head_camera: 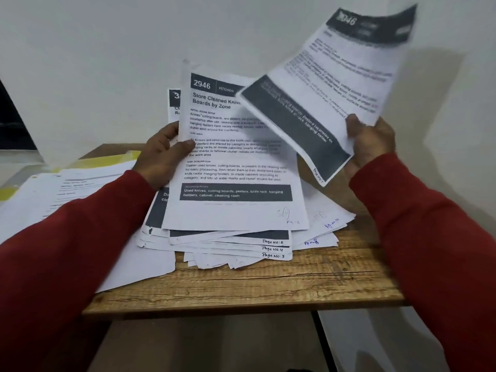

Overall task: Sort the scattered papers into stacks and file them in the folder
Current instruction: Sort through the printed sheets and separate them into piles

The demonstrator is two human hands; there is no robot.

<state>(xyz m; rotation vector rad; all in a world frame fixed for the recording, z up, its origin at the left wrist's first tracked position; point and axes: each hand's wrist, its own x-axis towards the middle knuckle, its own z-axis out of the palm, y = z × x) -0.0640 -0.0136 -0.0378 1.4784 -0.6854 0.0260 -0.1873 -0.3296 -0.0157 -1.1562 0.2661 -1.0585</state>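
Note:
My left hand [163, 154] grips the left edge of a sheaf of printed sheets [230, 162], its top page headed "2946 Kitchen", raised and tilted toward me. My right hand [367, 143] pinches the lower corner of a single printed sheet [341, 84], lifted up to the right and blurred. Below them a loose pile of papers [241, 248] with handwritten page numbers lies fanned out on the wooden table [255, 288]. A yellow folder [107, 159] lies at the left, partly under more white sheets [80, 183].
The small table stands against a white wall [107, 49]. Its front edge is close to me, with floor below. A dark object [13, 116] shows at the far left edge. Bare wood shows at the table's front right.

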